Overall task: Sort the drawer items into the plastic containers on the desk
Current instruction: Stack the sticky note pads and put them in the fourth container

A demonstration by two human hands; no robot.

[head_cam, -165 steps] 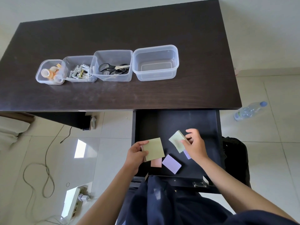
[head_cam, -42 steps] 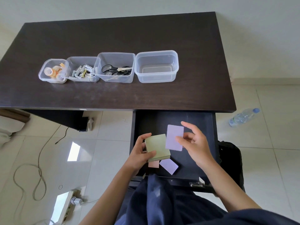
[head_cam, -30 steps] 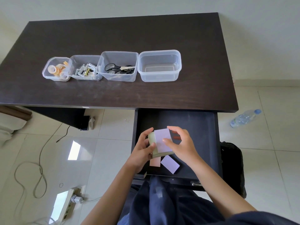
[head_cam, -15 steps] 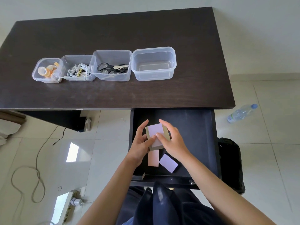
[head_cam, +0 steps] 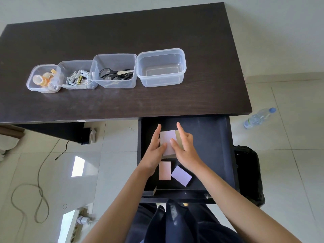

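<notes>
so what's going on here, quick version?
A person is clearing an open drawer into clear containers on the desk. Both hands, left hand and right hand, hold a stack of sticky-note pads over the drawer, purple pad on top. A pink pad and a purple pad lie in the drawer. Three containers hold tape, batteries and scissors; the rightmost container is empty.
</notes>
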